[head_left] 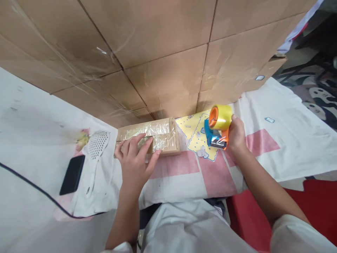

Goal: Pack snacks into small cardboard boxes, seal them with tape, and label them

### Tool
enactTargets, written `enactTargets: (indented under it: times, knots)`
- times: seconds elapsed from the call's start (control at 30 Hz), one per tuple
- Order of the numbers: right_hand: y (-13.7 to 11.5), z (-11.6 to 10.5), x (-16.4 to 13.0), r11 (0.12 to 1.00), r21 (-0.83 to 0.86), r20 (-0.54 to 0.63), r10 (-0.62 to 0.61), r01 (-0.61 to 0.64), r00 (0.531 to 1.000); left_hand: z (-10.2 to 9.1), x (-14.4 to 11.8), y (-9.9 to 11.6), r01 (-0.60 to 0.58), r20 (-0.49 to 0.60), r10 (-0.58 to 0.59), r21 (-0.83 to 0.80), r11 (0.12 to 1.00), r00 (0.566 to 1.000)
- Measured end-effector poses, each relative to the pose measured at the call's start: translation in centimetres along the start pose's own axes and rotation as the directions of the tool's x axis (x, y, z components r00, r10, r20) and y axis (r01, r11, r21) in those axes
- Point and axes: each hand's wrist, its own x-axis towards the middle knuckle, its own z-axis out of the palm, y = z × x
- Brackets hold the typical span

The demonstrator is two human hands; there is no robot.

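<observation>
A small flat cardboard box (165,142) lies on the cloth-covered table, with shiny clear tape across its top. My left hand (135,154) rests over the box top, fingers spread and fingertips on the tape and flaps. To the right of the box, my right hand (236,133) grips a tape dispenser (209,133) with a blue and orange frame, carrying a large yellow tape roll (223,117). The dispenser is above the table, apart from the box. My right fingers are partly hidden behind it.
Stacked large cardboard boxes (168,70) form a wall behind. On the left lie a white slotted skimmer (98,146) and a dark phone (72,175), with a black cable (34,186) nearby. Yellow patterned paper sheets (202,140) lie under the dispenser. A red surface (313,207) is at lower right.
</observation>
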Motion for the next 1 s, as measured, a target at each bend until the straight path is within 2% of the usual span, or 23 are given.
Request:
enactTargets:
  times: [0.17, 0.23, 0.3, 0.33, 0.37, 0.4, 0.43, 0.47, 0.5, 0.57, 0.6, 0.63, 0.73, 0.77, 0.87, 0.9, 1.0]
  knots:
    - [-0.1, -0.2, 0.3, 1.000, 0.003, -0.043, -0.026, 0.026, 0.999, -0.4, 0.3, 0.2, 0.025, -0.066, -0.028, -0.040, 0.999, 0.997]
    - [0.0, -0.2, 0.3, 0.999, -0.019, -0.040, -0.031, 0.031, 0.999, -0.7, 0.0, 1.8, -0.026, -0.174, 0.005, -0.119, 0.993, 0.985]
    - [0.2, -0.1, 0.0, 0.998, -0.007, -0.039, -0.062, 0.061, 0.997, -0.5, -0.4, 4.8, -0.127, -0.255, 0.045, -0.316, 0.940, 0.966]
    - [0.3, -0.1, -0.1, 0.996, 0.008, -0.040, -0.089, 0.090, 0.995, 0.0, -0.6, 6.6, -0.162, -0.236, 0.057, -0.458, 0.874, 0.970]
    - [0.3, 0.0, -0.3, 0.992, 0.017, -0.039, -0.123, 0.123, 0.992, 0.6, -0.6, 8.5, -0.140, -0.132, 0.072, -0.628, 0.766, 0.989]
    - [0.3, 0.0, -0.5, 0.987, 0.014, -0.037, -0.158, 0.159, 0.987, 1.6, -0.5, 10.3, -0.019, 0.041, 0.078, -0.767, 0.642, 0.996]
    - [0.3, 0.1, -0.8, 0.982, -0.001, -0.032, -0.190, 0.191, 0.981, 2.7, -0.1, 11.9, 0.188, 0.252, 0.057, -0.839, 0.510, 0.966]
    - [0.3, 0.2, -1.0, 0.976, -0.026, -0.026, -0.217, 0.217, 0.976, 4.0, 0.4, 13.2, 0.406, 0.443, 0.016, -0.834, 0.374, 0.896]
    - [0.2, 0.2, -1.2, 0.970, -0.054, -0.021, -0.239, 0.237, 0.971, 5.4, 1.1, 14.1, 0.576, 0.589, -0.026, -0.780, 0.243, 0.808]
    - [0.0, 0.3, -1.6, 0.958, -0.111, -0.008, -0.266, 0.264, 0.964, 7.9, 2.6, 15.0, 0.763, 0.760, -0.078, -0.645, 0.033, 0.646]
    - [-0.1, 0.4, -1.7, 0.953, -0.137, 0.001, -0.272, 0.270, 0.962, 8.9, 3.3, 15.0, 0.795, 0.794, -0.084, -0.606, -0.029, 0.602]
    - [-0.2, 0.4, -1.9, 0.949, -0.162, 0.013, -0.273, 0.272, 0.962, 9.7, 3.9, 14.9, 0.803, 0.806, -0.079, -0.592, -0.067, 0.587]
    - [-0.4, 0.2, -2.1, 0.943, -0.216, 0.019, -0.254, 0.252, 0.967, 10.5, 5.3, 14.6, 0.789, 0.798, -0.032, -0.600, -0.134, 0.602]
    - [-0.5, 0.1, -2.1, 0.942, -0.226, 0.000, -0.253, 0.247, 0.967, 10.4, 5.5, 14.7, 0.798, 0.811, -0.018, -0.580, -0.163, 0.585]
    - [-0.6, -0.3, -1.8, 0.929, -0.264, -0.067, -0.284, 0.258, 0.956, 10.1, 6.1, 15.1, 0.850, 0.877, 0.012, -0.462, -0.253, 0.480]
    - [-0.6, -0.5, -1.7, 0.923, -0.279, -0.080, -0.296, 0.264, 0.952, 10.0, 6.2, 15.2, 0.856, 0.888, 0.015, -0.438, -0.274, 0.459]
    - [-0.6, -0.9, -1.2, 0.907, -0.316, -0.108, -0.327, 0.279, 0.939, 10.0, 6.3, 15.8, 0.850, 0.892, 0.017, -0.425, -0.310, 0.452]
